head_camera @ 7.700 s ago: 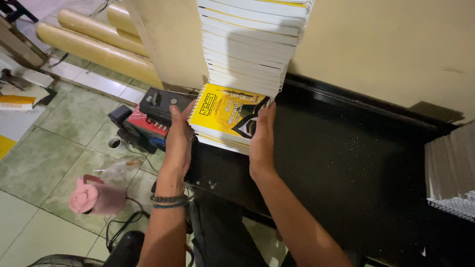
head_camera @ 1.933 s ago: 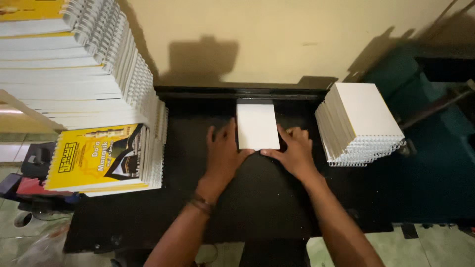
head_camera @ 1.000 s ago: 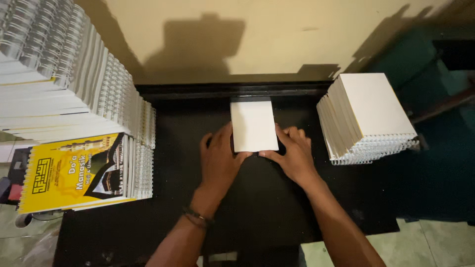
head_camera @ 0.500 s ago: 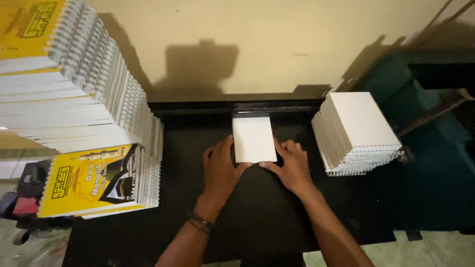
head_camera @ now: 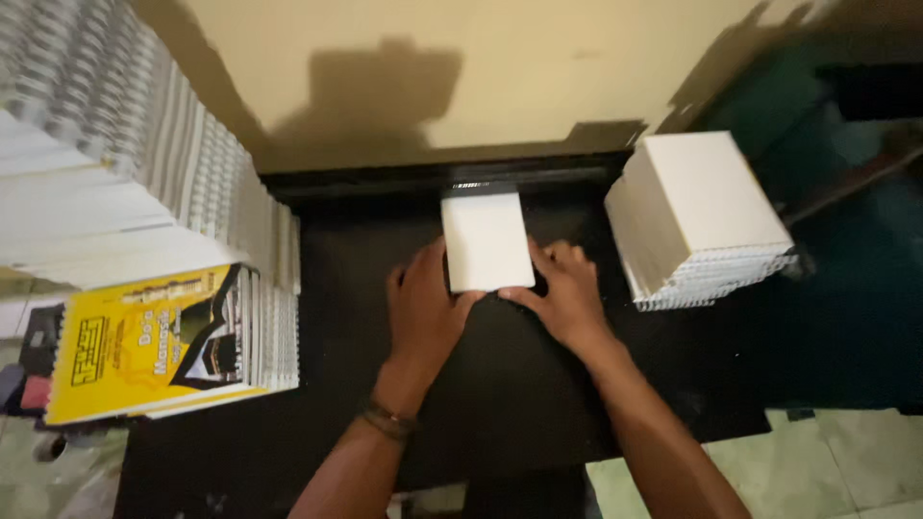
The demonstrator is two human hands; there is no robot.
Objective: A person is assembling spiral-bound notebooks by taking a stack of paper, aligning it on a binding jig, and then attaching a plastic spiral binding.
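A small white booklet point(head_camera: 486, 238) lies flat on the black table point(head_camera: 500, 384), its far edge near the wall. My left hand point(head_camera: 423, 308) presses on the booklet's left and near edge. My right hand point(head_camera: 562, 293) grips its right near corner. Both hands hold it in place. A bracelet sits on my left wrist.
A stack of white spiral-bound booklets point(head_camera: 697, 216) stands to the right. Tall leaning stacks of bound booklets point(head_camera: 135, 183) fill the left, with a yellow-covered stack point(head_camera: 159, 341) in front. A beige wall point(head_camera: 461, 77) runs behind. Green floor tiles point(head_camera: 846, 461) show at the lower right.
Earlier my hands were on the yellow-covered stack at the left. Now they hold the white booklet at the table's middle; over the last second the hands hardly shift, only the view moves.
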